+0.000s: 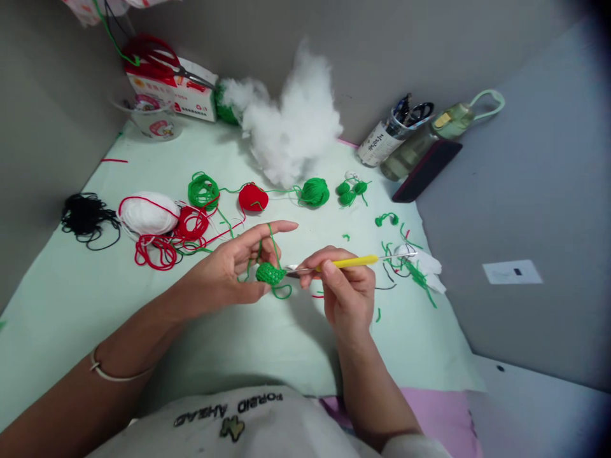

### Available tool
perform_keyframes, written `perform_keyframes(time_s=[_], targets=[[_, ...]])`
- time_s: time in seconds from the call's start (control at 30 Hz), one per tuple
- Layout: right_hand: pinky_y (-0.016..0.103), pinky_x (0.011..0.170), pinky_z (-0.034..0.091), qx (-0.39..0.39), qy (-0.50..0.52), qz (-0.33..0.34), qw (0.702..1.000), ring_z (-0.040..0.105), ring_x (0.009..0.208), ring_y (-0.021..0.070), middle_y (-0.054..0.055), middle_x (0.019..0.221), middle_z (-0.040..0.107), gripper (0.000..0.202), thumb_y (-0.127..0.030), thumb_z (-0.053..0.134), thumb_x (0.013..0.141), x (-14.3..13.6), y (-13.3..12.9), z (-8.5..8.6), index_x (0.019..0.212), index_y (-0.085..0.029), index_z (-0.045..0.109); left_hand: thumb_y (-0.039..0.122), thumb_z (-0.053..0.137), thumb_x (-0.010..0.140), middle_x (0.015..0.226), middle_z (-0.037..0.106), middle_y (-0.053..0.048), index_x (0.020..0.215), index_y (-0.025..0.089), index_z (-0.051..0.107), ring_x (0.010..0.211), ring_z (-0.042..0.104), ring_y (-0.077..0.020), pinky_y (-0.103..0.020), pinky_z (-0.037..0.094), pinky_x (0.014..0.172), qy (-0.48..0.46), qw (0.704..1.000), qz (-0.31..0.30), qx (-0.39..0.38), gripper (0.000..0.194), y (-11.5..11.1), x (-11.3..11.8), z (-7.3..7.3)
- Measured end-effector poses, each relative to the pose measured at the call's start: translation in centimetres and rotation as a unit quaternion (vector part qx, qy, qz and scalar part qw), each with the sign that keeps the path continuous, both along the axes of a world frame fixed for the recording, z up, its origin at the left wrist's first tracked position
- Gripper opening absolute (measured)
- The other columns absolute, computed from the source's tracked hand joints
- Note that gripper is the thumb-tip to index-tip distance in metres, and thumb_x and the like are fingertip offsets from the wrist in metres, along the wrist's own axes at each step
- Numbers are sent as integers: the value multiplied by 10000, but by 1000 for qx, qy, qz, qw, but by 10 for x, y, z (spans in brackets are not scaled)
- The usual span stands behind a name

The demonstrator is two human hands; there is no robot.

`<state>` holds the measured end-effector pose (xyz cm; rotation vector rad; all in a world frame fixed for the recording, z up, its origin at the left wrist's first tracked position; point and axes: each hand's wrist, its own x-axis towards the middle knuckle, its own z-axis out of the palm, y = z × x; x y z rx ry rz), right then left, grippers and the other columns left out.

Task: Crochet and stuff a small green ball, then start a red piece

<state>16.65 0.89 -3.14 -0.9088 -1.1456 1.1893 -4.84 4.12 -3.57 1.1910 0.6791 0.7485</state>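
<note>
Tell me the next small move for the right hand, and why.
Probably catch the green strand with the yellow-handled hook: the right hand holds its tip at the edge of the green crocheted piece, held in the left hand, and the strand runs close by from the raised index finger.

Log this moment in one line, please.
left hand: holds green crochet | right hand: holds yellow hook | hook end: at crochet's edge | white stuffing: beyond both hands

Total craft cubicle: grey partitions [382, 44] behind and beside the desk [71, 305], yarn balls [315, 192] and stuffing [298, 124] on it, crochet hook [353, 261] above.
</note>
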Motion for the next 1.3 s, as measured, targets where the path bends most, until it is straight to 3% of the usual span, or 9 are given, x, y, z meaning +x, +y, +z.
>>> perform_keyframes(time_s=[0.2, 0.5, 0.7, 0.93, 1.0, 1.07, 1.13, 1.2, 1.3], targets=[[300, 595, 557, 10, -25, 44, 999, 686, 621, 144, 46, 825, 756, 133, -280, 706, 949, 9, 1, 5, 918, -232, 826, 95, 712, 851, 1011, 598, 13, 1458, 461, 563, 995, 592, -159, -264, 469, 886, 62, 995, -72, 6, 724, 3, -13, 1], [292, 651, 598, -95, 80, 112, 986, 698, 675, 145, 39, 821, 757, 195, -367, 675, 963, 4, 9, 6, 965, -230, 813, 202, 789, 832, 1045, 618, -16, 1432, 367, 621, 927, 635, -153, -256, 511, 822, -112, 991, 25, -72, 644, 4, 4, -8], [306, 682, 622, -73, 57, 46, 995, 685, 678, 133, 23, 889, 727, 174, -377, 710, 938, -6, 5, -2, 945, -241, 819, 195, 788, 826, 1067, 604, -24, 1435, 354, 619, 984, 649, -187, -316, 530, 890, -106, 989, 32, -100, 652, -1, 10, -8], [327, 702, 605, 47, -59, -12, 997, 684, 791, 158, 36, 964, 714, 184, -284, 632, 994, -9, 2, -4, 1048, -305, 807, 198, 808, 800, 1043, 626, -27, 1472, 304, 583, 975, 653, -190, -319, 538, 893, -98, 987, 67, -106, 716, -3, 15, -4], [351, 741, 601, 115, -177, -35, 977, 687, 877, 181, 45, 1018, 722, 248, -223, 621, 992, -10, -1, -7, 1124, -344, 793, 191, 825, 791, 1027, 639, -20, 1514, 297, 531, 958, 648, -172, -292, 533, 885, -93, 987, 84, -103, 788, -6, 19, -4], [381, 787, 600, 191, -297, -76, 933, 688, 958, 206, 52, 1083, 729, 352, -167, 639, 968, -12, -5, -11, 1221, -381, 759, 193, 834, 789, 1019, 655, -13, 1534, 289, 499, 936, 643, -153, -261, 527, 855, -103, 984, 95, -114, 823, -10, 24, -4], [392, 804, 598, 240, -342, -118, 901, 689, 987, 214, 49, 1112, 736, 424, -140, 651, 955, -13, -7, -13, 1276, -406, 728, 208, 826, 805, 1027, 672, -16, 1527, 268, 503, 922, 641, -142, -243, 518, 831, -126, 977, 91, -148, 794, -13, 29, -2], [386, 794, 599, 234, -317, -124, 911, 696, 979, 213, 47, 1101, 745, 384, -159, 642, 967, -13, -6, -11, 1256, -393, 740, 222, 798, 831, 1058, 687, -32, 1499, 242, 539, 934, 647, -149, -253, 513, 839, -157, 966, 75, -190, 717, -14, 30, 0], [384, 746, 603, 167, -207, -102, 958, 700, 890, 212, 54, 998, 759, 225, -249, 622, 992, -7, -1, -3, 1116, -323, 794, 217, 761, 851, 1060, 697, -45, 1423, 209, 626, 954, 666, -165, -282, 506, 894, -206, 951, 62, -222, 588, -11, 27, 2]])
